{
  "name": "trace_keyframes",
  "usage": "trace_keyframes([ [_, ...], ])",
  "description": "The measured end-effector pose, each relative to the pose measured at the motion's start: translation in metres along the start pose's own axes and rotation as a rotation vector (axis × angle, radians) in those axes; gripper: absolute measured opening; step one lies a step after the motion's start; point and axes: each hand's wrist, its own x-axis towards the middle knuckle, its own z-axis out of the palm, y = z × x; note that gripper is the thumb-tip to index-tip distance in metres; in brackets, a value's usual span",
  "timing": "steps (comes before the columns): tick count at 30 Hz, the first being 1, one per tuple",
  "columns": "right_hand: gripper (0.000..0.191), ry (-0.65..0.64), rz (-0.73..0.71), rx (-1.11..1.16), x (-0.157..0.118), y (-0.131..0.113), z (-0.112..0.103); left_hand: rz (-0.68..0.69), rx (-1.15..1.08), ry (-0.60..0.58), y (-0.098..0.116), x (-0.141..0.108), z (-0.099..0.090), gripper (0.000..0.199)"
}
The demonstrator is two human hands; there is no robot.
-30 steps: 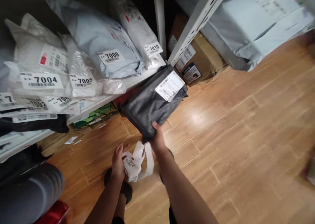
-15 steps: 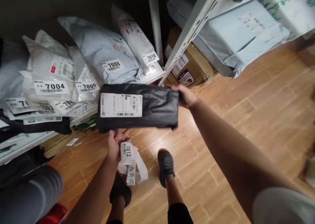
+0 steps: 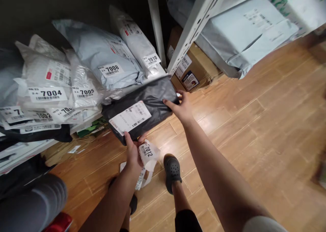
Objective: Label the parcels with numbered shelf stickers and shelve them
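Note:
A black plastic-wrapped parcel with a white shipping label is held at the shelf's front edge, tilted with its right end higher in view. My left hand grips its lower left edge, thumb on top. A strip of number stickers, its upper one reading 7012, hangs from that same hand. At the parcel's right end, my right hand clasps it with the thumb on top and fingers around the end.
Numbered mailer bags, among them 7004, 7008 and 7010, lie on the shelf. Right of the white post are a cardboard box and a pale blue parcel. Wooden floor lies below.
The black parcel has turned, its right end rising and left end dropping, and now lies against the shelf edge. My left hand has moved right with the stickers; my right thumb now shows on top.

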Motion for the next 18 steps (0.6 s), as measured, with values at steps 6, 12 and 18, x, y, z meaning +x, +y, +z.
trace_keyframes([
  [6, 0.072, 0.009, 0.22, -0.069, 0.025, -0.006, 0.033, 0.2, -0.079, -0.005, 0.018, 0.012, 0.017, 0.059],
  [12, 0.071, 0.149, 0.143, 0.122, -0.023, 0.021, 0.009, 0.091, 0.097, -0.049, 0.023, 0.004, 0.002, 0.07],
  [18, 0.072, 0.08, 0.595, 0.202, -0.15, 0.037, -0.03, 0.089, 0.229, 0.074, 0.008, -0.043, -0.033, 0.036],
])
